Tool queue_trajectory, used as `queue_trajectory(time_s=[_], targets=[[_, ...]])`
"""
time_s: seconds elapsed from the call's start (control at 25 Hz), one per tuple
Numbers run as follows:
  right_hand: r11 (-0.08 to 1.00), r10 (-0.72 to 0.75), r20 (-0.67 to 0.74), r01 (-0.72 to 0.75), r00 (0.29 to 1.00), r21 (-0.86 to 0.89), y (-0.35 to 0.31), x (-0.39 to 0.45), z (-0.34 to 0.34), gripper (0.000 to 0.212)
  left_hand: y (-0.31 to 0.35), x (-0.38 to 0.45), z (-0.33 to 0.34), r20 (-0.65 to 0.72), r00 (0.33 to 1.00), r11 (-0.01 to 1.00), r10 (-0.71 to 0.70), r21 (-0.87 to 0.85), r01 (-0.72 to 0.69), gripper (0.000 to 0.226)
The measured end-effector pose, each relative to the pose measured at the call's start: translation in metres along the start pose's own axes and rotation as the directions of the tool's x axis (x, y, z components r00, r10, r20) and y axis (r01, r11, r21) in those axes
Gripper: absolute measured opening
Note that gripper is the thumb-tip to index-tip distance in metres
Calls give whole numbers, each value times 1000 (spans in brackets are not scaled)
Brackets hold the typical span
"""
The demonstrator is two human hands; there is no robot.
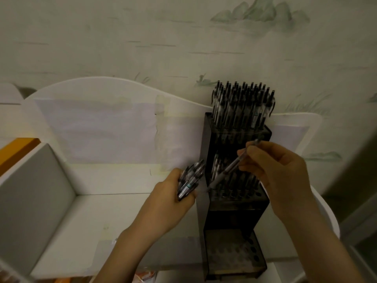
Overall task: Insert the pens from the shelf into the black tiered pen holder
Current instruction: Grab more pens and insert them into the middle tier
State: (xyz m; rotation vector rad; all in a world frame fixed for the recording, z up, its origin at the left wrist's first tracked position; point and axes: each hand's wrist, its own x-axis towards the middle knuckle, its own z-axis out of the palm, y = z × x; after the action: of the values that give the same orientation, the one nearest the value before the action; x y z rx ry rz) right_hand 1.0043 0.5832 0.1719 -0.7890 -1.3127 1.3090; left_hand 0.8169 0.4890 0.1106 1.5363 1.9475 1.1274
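The black tiered pen holder (234, 209) stands on the white shelf at the right. Its top tier is packed with several pens (242, 105). The middle tier holds several pens too, and the bottom tier (232, 252) shows only bare holes. My right hand (279, 170) pinches a single pen (230, 168), slanted with its tip down at the middle tier's front left holes. My left hand (171, 195), just left of the holder, grips a bundle of pens (189, 180).
The white shelf (106, 217) has a grey side panel (30, 197) at the left and a curved white back board (114, 123). An orange edge (14, 152) shows at the far left. Behind it all is a painted wall.
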Motion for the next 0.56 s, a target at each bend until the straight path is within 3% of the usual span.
queue_trajectory(time_s=[0.28, 0.56], targets=[[902, -221, -36, 190, 975, -388, 22, -12, 3, 20, 0, 6, -5, -39, 999, 999, 14, -32, -16, 17], [842, -288, -27, 240, 957, -483, 28, -14, 7, 22, 2, 7, -3, -18, 999, 999, 38, -17, -38, 17]])
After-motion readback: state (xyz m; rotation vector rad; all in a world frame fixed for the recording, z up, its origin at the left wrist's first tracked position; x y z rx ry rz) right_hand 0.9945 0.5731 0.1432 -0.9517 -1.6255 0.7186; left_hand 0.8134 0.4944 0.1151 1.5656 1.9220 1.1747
